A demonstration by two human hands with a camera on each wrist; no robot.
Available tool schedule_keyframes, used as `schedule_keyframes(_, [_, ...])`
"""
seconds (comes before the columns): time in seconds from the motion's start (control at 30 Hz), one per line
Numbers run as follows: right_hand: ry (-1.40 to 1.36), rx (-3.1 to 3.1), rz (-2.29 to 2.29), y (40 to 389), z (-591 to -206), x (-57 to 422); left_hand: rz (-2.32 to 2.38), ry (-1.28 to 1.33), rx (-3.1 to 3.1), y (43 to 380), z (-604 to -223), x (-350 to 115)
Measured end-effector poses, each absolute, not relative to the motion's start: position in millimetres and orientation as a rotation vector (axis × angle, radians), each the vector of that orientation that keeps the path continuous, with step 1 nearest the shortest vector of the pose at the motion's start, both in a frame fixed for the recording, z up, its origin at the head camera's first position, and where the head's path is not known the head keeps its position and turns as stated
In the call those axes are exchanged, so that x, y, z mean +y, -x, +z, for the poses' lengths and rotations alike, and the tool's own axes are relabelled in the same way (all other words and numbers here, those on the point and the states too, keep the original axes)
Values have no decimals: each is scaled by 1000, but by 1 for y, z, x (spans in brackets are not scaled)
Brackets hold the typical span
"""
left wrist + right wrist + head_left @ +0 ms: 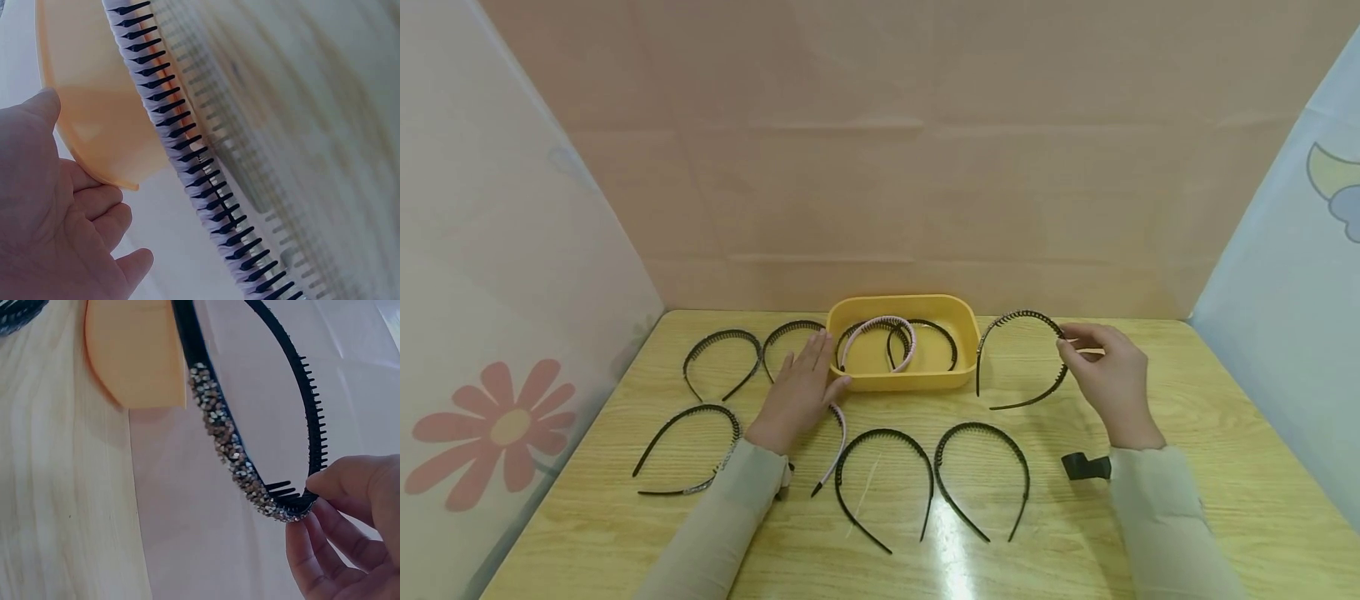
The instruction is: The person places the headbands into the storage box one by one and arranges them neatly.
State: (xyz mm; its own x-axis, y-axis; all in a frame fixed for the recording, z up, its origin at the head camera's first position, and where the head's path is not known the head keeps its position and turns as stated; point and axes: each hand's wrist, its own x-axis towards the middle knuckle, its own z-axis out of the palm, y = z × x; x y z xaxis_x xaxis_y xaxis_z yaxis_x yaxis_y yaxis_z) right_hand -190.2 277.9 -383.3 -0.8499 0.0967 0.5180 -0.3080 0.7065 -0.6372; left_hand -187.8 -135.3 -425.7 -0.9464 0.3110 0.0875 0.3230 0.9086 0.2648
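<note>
A yellow plastic basket (902, 382) stands at the back middle of the table. Inside it lie a pink headband (913, 342) and black headbands (956, 343). My left hand (797, 392) rests against the basket's left front corner, fingers extended along its side and thumb at the front wall. Between thumb and fingers, my right hand (1108, 383) pinches a black toothed headband (309, 425) by its curved top. Glittering stones (231, 450) cover part of that band. It is held up just right of the basket, its two ends pointing left.
Several black headbands lie on the wooden table (1210, 500), two of them front and centre (887, 432) (981, 425). Another pink headband (844, 433) is partly hidden by my left forearm. A paper-covered wall (925, 208) rises behind; patterned side panels (512, 250) flank the table.
</note>
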Motion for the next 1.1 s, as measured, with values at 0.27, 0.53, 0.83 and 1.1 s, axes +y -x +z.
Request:
schedule_keyframes(0.27, [-130, -2370, 1107, 202, -376, 265, -414, 495, -3012, 189, -428, -136])
schedule_keyframes(0.53, [-126, -2367, 1159, 217, -373, 251, -439, 506, -3017, 188, -425, -135])
schedule_keyframes(0.83, [-162, -2337, 1151, 233, -370, 235, -454, 513, -3014, 187, -425, -135])
schedule_keyframes(1.1, [-218, -2322, 1093, 241, -362, 213, -435, 515, -3001, 187, -425, -136])
